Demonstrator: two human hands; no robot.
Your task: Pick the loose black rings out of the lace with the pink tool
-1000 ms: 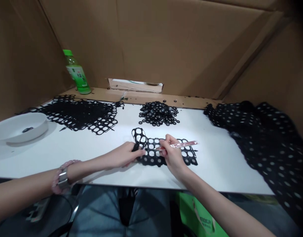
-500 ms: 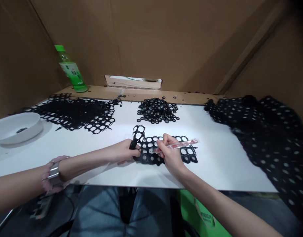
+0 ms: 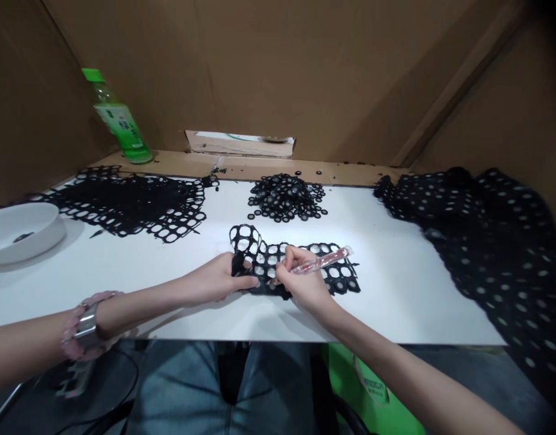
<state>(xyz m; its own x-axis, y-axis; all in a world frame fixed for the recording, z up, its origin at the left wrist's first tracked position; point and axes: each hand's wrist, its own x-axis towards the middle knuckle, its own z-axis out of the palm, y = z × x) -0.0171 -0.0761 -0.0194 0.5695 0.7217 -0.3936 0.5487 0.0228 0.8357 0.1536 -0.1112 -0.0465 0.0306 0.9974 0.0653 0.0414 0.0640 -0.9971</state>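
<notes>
A black rubbery strip with rows of round holes (image 3: 340, 286) lies on the white table in front of me. My left hand (image 3: 210, 279) is closed on its left end, where part of the strip is bunched up; the thumb presses near the bottom row. Between the fingers of my right hand (image 3: 306, 285) is a pen-like tool (image 3: 327, 260), reddish and wrapped in clear plastic. Its tip points down-left at the bottom row, close to my left thumb. Some bottom-row holes look filled by round pieces. My right hand covers the middle of the strip.
Behind the strip is a pile of small black rings (image 3: 287, 198). Black holed netting (image 3: 137, 202) lies left, near a white bowl (image 3: 46, 241) and green bottle (image 3: 124, 133). A black sheet with pale dots (image 3: 477, 254) hangs over the right edge. Cardboard walls (image 3: 305, 72) enclose the table (image 3: 396, 308).
The whole view has shifted slightly. My right hand has brought the tool tip lower and closer to my left thumb, which now lies straighter along the bottom row.
</notes>
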